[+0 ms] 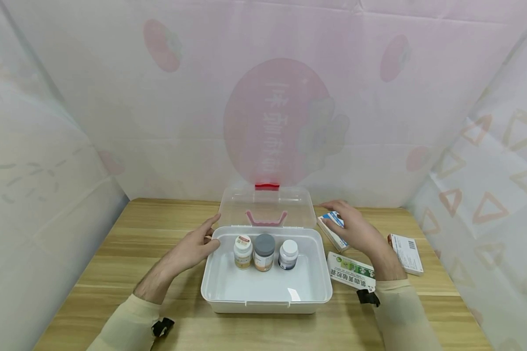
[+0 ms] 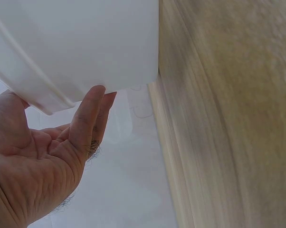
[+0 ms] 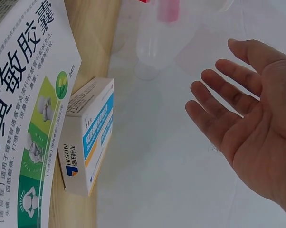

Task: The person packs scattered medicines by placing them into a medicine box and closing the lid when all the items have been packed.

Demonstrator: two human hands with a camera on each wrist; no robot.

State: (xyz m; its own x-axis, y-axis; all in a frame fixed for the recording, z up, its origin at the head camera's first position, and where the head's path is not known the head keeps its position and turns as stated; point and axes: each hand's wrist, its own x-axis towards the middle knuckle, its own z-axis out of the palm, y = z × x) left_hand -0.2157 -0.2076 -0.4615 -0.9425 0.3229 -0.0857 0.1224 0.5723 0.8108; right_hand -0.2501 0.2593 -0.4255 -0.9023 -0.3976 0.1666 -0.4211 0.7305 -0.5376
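A white plastic storage box stands with its clear lid tipped back. Three bottles are inside: a white-capped one with a red label on top, a grey-capped one and a white-capped dark-labelled one. My left hand holds the box's back left corner, thumb at the rim and fingers against the outside in the left wrist view. Over a blue-and-white medicine box, my right hand hovers with spread, loosely bent fingers, holding nothing; the right wrist view shows a gap between them.
Right of the storage box, a green-and-white medicine box lies on the wooden table. A white medicine box with a red end lies farther right. Printed cloth hangs behind the table and at both sides.
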